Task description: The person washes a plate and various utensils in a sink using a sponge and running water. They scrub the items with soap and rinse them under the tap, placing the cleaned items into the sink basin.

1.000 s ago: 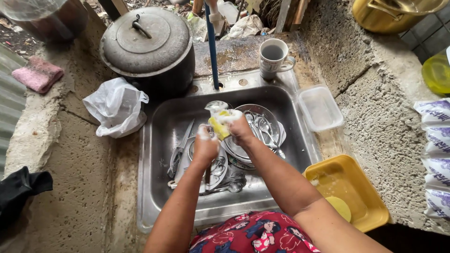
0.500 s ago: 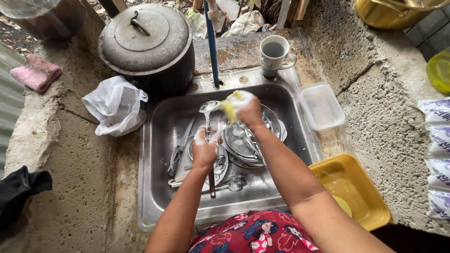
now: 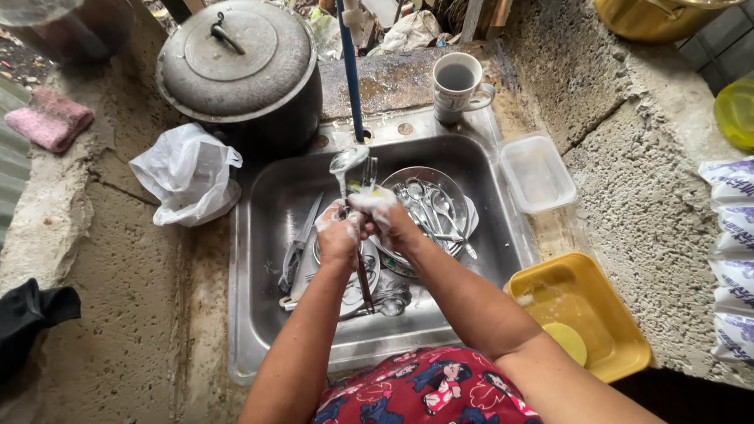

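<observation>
— What have I got on the head view?

— Both hands over the steel sink. My left hand is closed in a fist round the handle of a spoon, held upright with its bowl up near the blue pipe. My right hand has its fingers pressed together round a foamy sponge, clamped against the spoon's shaft just above the left fist. Suds all over both.

— So which step is this?

— Soaping, I'd say: the sponge is on the stem and the bowl above it is shiny and bare of foam.

— Anything waiting in the basin?

— Plenty. A plate carrying loose cutlery sits just right of the hands, and a knife lies to the left. A lidded pot, a mug and a plastic bag stand on the ledge.

— What would the next move ask of you?

— A firm left grip, in my view; that handle looks slippery, and the sponge would need to ride up to the bowl without knocking the pipe.
</observation>
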